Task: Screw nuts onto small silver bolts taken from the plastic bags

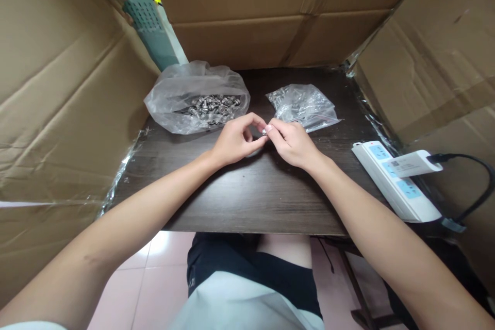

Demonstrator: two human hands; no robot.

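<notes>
My left hand [236,139] and my right hand [293,143] meet above the middle of the table. Between their fingertips is a small shiny metal part [264,132], mostly covered by the fingers, so its exact kind is hard to make out. The left thumb and forefinger pinch it from the left; the right thumb and curled fingers close on it from the right. Just behind the left hand, an open clear plastic bag [170,98] holds many loose silvery metal pieces [216,107] that look like bolts. Beyond the right hand lies a flatter clear zip bag [309,105] with small metal parts inside.
A white power strip [419,210] with a white plug-in adapter [415,164] and black cable [488,191] lies at the table's right edge. Cardboard walls [247,41] enclose the dark wooden table [247,201] at the left, back and right.
</notes>
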